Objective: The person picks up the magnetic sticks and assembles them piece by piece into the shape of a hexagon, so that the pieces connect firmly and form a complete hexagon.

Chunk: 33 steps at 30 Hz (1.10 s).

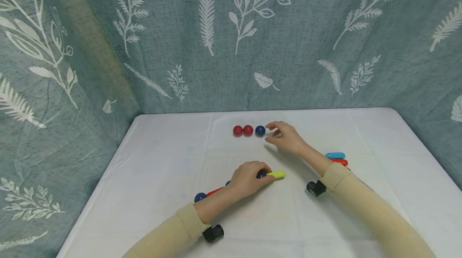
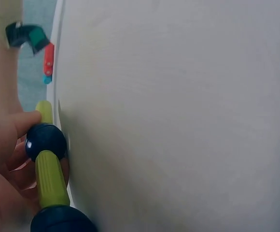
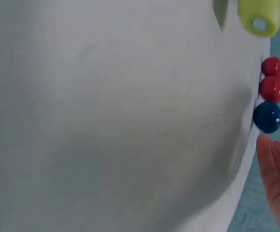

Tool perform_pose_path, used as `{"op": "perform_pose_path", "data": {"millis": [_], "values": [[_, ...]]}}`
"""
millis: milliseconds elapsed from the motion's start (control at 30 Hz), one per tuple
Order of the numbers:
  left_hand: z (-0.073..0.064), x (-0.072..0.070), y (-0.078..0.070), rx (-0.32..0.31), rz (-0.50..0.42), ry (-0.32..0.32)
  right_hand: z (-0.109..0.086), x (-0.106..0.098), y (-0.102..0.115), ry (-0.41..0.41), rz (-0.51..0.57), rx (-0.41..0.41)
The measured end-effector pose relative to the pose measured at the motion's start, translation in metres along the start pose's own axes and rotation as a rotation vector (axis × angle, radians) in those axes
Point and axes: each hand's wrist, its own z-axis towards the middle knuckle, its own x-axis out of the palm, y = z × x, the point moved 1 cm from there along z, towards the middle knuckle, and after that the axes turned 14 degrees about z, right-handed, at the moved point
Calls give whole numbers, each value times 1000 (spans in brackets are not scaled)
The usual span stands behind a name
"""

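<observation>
My left hand [image 1: 249, 179] grips a dark blue ball [image 1: 261, 174] in a chain of balls and rods. A yellow-green rod [image 1: 277, 174] sticks out of that ball past the fingertips. In the left wrist view, a ribbed yellow-green rod [image 2: 51, 181] joins the gripped ball to another blue ball [image 2: 62, 221]. The chain runs on under my forearm to a red rod [image 1: 215, 191] and a blue end ball [image 1: 200, 197]; part is hidden. At the table's back, my right hand [image 1: 286, 137] is just right of a loose blue ball [image 1: 260, 131], fingers spread and apart from it.
Two red balls [image 1: 243, 131] sit left of the loose blue ball. To the right, a light blue rod [image 1: 335, 155] and red rods [image 1: 339, 161] lie partly behind my right forearm. White cloth covers the table [image 1: 162, 161]; a patterned curtain [image 1: 216, 69] hangs behind it.
</observation>
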Motion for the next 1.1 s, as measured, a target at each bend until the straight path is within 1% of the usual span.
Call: {"op": "perform_pose_path", "data": {"millis": [167, 300, 500, 633, 800, 933, 1100], "values": [[-1, 2, -1, 6, 3, 0, 15, 7, -4, 17, -32, 1], [0, 4, -2, 12, 10, -2, 22, 8, -5, 42, -30, 16], [1, 4, -5, 26, 6, 2, 27, 7, -7, 84, -41, 15], [1, 4, -5, 23, 5, -6, 26, 6, -10, 98, -60, 18], [1, 4, -2, 25, 1, -13, 14, 0, -10, 111, -64, 0], [1, 4, 0, 24, -7, -16, -3, -6, -9, 117, -55, -11], [0, 3, 3, 15, -12, -15, -26, -12, -10, 116, -36, 6]]}}
